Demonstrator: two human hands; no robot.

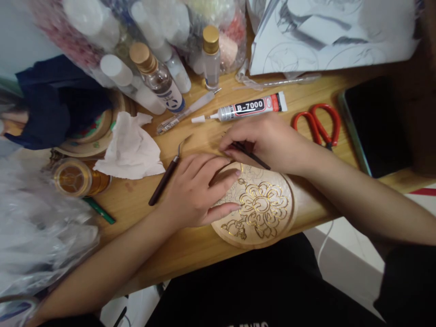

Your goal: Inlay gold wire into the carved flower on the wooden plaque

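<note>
A round pale wooden disc (235,236) lies near the table's front edge, with a flower pattern (262,204) outlined in gold wire and fine drawn lines in its upper left part. Across the disc's left side rests my left hand (199,190), open, fingers spread over its surface. My right hand (265,138) is closed on a slim dark tool (254,156) above the disc's far edge; its tip is hidden by the fingers, so its kind is unclear. Just left of my left hand lies a dark-handled tool with a bent metal tip (166,177).
Behind the hands lie a B-7000 glue tube (250,108), a clear pen (190,110) and red-handled scissors (318,125). Bottles (158,79), a crumpled tissue (131,147) and a gold wire spool (76,177) stand left. A phone (374,127) and papers (327,41) are right.
</note>
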